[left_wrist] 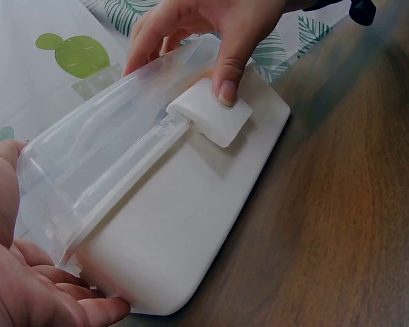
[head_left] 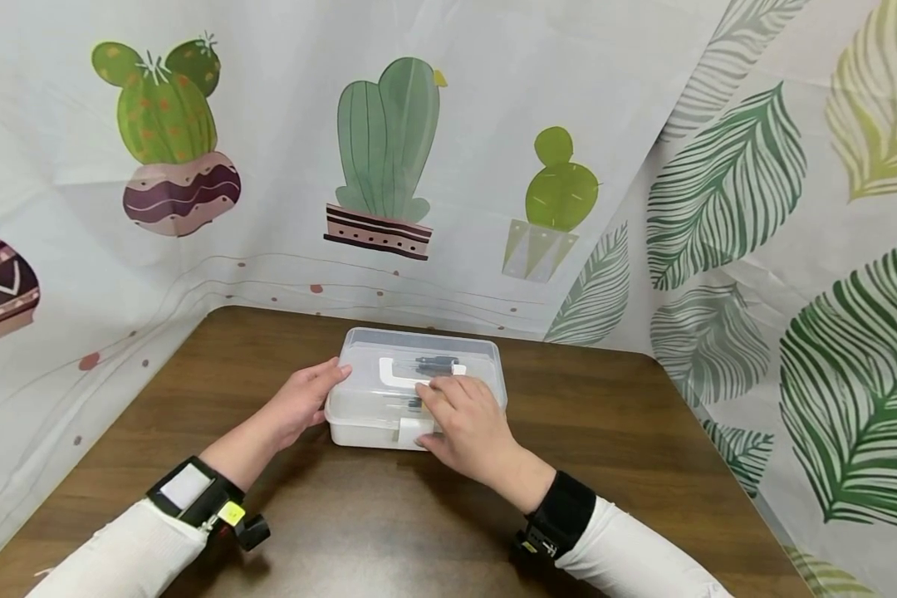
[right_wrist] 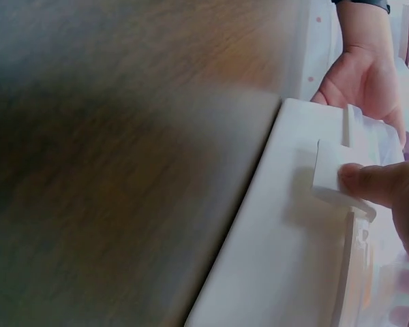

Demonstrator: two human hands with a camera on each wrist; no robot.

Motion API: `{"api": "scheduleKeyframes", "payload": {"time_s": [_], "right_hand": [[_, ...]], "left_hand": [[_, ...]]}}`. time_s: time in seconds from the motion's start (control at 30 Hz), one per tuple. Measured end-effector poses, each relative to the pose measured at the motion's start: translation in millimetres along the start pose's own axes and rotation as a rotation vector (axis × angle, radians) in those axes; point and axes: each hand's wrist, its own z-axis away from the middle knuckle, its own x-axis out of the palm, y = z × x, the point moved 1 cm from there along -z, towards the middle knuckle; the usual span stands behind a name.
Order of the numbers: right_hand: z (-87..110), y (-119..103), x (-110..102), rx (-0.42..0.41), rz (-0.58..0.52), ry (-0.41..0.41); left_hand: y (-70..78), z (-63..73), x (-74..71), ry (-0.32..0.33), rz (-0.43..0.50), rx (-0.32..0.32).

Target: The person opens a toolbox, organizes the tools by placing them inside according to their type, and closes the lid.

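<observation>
A plastic storage box (head_left: 366, 434) with a clear lid (head_left: 428, 339) and white base lies on the table. Dark slender items (head_left: 435, 364) show through the lid, their kind unclear. My left hand (head_left: 310, 397) holds the box's left end, thumb by the lid and fingers lower on the side. At the front, my right hand (head_left: 467, 423) grips the box, its thumb on the white latch (left_wrist: 215, 112) and its other fingers over the lid. The latch stands tilted out from the front wall in the left wrist view. A white handle (head_left: 386, 374) lies flat on the lid, partly behind the right fingers.
The brown wooden table (head_left: 329, 531) extends around the box. Behind it hangs a white cloth (head_left: 284, 208) printed with cacti, and a leaf-patterned cloth (head_left: 762, 332) stands along the right. Each wrist wears a black band (head_left: 568, 513) with a small device.
</observation>
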Motion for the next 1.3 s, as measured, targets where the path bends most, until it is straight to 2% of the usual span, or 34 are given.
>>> {"api": "scheduleKeyframes", "payload": {"time_s": [0.43, 0.67, 0.87, 0.97, 1.07, 1.17, 1.23, 1.3], "right_hand": [[1.7, -3.9, 4.8, 0.035, -0.002, -0.025], [1.5, -5.9, 6.6, 0.037, 0.006, -0.007], [1.4, -6.5, 5.8, 0.036, 0.022, -0.038], [1.0, -3.3, 2.6, 0.017, -0.003, -0.032], [3.5, 5.3, -2.6, 0.023, -0.084, -0.021], [12.5, 20.0, -7.8, 0.131, -0.235, -0.043], [22.0, 31.6, -10.1, 0.278, -0.384, -0.069], [33.5, 42.8, -9.8, 0.449, -0.554, -0.092]], "left_hand": [[-0.6, -0.3, -0.4, -0.001, -0.001, 0.008], [-0.8, -1.9, -1.3, 0.005, 0.005, 0.000], [-3.8, -4.0, -3.5, 0.007, 0.000, -0.010], [-4.8, -3.1, -5.0, 0.010, -0.032, 0.006], [-6.3, 1.4, -6.6, 0.025, -0.099, 0.057], [-9.2, 9.2, -9.2, 0.037, -0.169, 0.146], [-11.2, 15.1, -11.1, 0.042, -0.226, 0.211], [-13.7, 20.0, -13.0, 0.037, -0.270, 0.250]]}}
